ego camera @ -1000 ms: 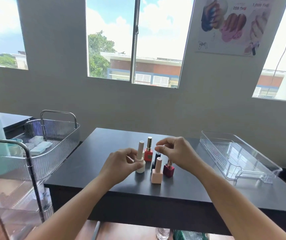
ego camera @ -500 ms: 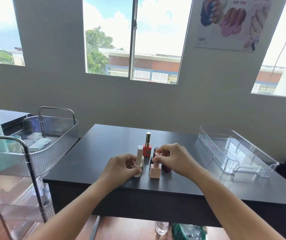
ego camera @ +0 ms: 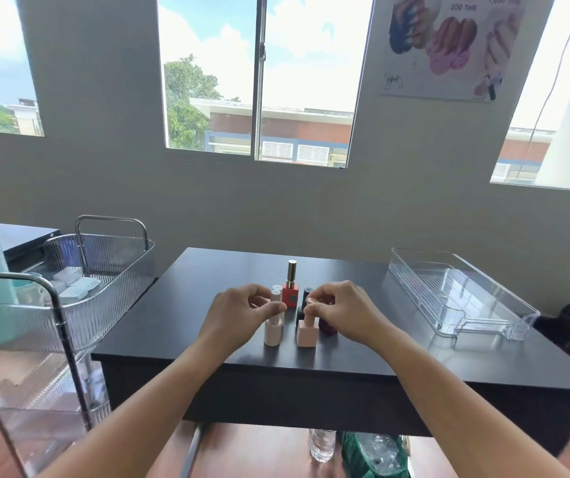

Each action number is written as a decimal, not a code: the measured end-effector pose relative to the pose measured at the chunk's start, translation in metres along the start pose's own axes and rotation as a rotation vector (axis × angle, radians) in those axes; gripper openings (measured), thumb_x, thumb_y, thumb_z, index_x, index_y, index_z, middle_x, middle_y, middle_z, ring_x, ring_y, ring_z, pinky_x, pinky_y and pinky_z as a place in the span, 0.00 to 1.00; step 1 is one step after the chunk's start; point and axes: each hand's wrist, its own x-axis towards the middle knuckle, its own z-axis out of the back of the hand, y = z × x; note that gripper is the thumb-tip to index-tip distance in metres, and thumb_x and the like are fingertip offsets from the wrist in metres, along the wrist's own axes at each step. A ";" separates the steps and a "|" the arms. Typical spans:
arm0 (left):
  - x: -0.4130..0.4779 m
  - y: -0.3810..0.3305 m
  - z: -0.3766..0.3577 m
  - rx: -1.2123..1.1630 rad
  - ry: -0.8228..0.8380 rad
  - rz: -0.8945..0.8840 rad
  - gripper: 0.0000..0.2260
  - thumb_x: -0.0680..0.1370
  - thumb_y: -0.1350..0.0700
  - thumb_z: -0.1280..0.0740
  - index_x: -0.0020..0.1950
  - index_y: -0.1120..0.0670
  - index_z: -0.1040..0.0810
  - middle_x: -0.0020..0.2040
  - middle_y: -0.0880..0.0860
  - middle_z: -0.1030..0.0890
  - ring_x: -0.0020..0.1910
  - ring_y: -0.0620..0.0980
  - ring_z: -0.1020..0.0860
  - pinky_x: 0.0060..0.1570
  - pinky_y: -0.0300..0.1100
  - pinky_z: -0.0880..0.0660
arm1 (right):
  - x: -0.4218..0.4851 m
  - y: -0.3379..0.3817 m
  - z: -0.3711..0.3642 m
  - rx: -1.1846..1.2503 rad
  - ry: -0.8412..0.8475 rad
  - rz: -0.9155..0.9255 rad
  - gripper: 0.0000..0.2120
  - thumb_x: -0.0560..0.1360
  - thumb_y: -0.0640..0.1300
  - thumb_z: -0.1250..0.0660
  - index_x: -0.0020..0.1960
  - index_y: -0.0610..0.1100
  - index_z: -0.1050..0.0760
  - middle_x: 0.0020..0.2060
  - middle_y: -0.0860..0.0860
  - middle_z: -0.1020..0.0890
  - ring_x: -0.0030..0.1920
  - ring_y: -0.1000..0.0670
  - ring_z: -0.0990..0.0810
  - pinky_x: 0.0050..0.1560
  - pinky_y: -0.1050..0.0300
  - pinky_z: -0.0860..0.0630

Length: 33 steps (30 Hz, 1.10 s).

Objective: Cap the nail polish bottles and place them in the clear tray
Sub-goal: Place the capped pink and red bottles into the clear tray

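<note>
Right hand (ego camera: 347,313) lowered onto pink bottle (ego camera: 307,331).

head-worn view, facing forward and down, table (ego camera: 207,326) near

Dark rectangular table (ego camera: 187,326). Near the front middle, 1 tight cluster of nail polish bottles (ego camera: 306,334), upright. At the right end, well apart, 1 clear tray (ego camera: 414,288).

Five nail polish bottles stand upright, clustered mid-table: a pale round bottle (ego camera: 273,331) near left, a pink square bottle (ego camera: 307,332) beside it, a dark maroon bottle (ego camera: 327,326) right, a red gold-capped bottle (ego camera: 290,293) and a black bottle (ego camera: 306,298) behind. The clear tray (ego camera: 456,298) lies empty, far right.
</note>
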 end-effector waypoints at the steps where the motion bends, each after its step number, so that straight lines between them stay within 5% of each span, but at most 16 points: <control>1: 0.001 -0.002 0.000 0.006 -0.004 -0.001 0.08 0.68 0.41 0.24 0.40 0.39 0.21 0.37 0.38 0.17 0.39 0.31 0.21 0.38 0.30 0.28 | -0.001 0.001 0.001 0.007 0.004 -0.003 0.04 0.72 0.46 0.27 0.45 0.47 0.17 0.31 0.59 0.23 0.35 0.59 0.24 0.41 0.61 0.26; 5: 0.004 -0.005 -0.004 -0.007 0.009 0.006 0.06 0.70 0.47 0.24 0.44 0.46 0.16 0.39 0.40 0.16 0.39 0.36 0.20 0.45 0.40 0.20 | -0.006 0.001 0.010 0.068 0.008 -0.016 0.01 0.72 0.44 0.27 0.41 0.48 0.19 0.31 0.55 0.20 0.33 0.54 0.22 0.47 0.53 0.21; 9: 0.006 -0.012 -0.005 -0.038 0.038 0.016 0.07 0.69 0.48 0.23 0.44 0.47 0.15 0.37 0.42 0.15 0.39 0.40 0.18 0.44 0.47 0.18 | -0.013 0.000 0.028 0.172 0.045 -0.010 0.02 0.73 0.42 0.28 0.44 0.43 0.18 0.37 0.44 0.15 0.32 0.52 0.21 0.42 0.53 0.21; 13: 0.012 -0.039 -0.006 -0.146 0.101 -0.013 0.05 0.68 0.49 0.22 0.41 0.46 0.15 0.36 0.42 0.14 0.38 0.41 0.16 0.37 0.44 0.17 | -0.018 -0.009 0.054 0.286 0.070 -0.018 0.04 0.75 0.42 0.30 0.47 0.42 0.18 0.38 0.45 0.14 0.34 0.54 0.18 0.29 0.61 0.25; 17: 0.024 -0.083 -0.019 -0.299 0.210 -0.032 0.04 0.68 0.53 0.22 0.40 0.48 0.15 0.35 0.48 0.14 0.33 0.45 0.16 0.32 0.40 0.19 | -0.020 -0.031 0.088 0.392 0.038 -0.045 0.03 0.74 0.41 0.30 0.46 0.43 0.17 0.35 0.51 0.14 0.37 0.53 0.16 0.29 0.60 0.24; 24: 0.067 -0.155 -0.072 -0.416 0.383 -0.099 0.07 0.71 0.57 0.23 0.47 0.55 0.16 0.38 0.54 0.13 0.40 0.48 0.14 0.34 0.43 0.18 | -0.007 -0.089 0.164 0.416 -0.102 -0.160 0.04 0.74 0.38 0.30 0.47 0.40 0.18 0.33 0.50 0.15 0.35 0.54 0.17 0.32 0.60 0.23; 33: 0.154 -0.198 -0.165 -0.409 0.342 -0.092 0.08 0.71 0.61 0.24 0.49 0.59 0.16 0.38 0.54 0.14 0.37 0.47 0.15 0.33 0.44 0.17 | 0.051 -0.171 0.219 0.319 -0.248 -0.269 0.05 0.74 0.35 0.31 0.49 0.36 0.19 0.36 0.42 0.16 0.34 0.50 0.18 0.29 0.62 0.23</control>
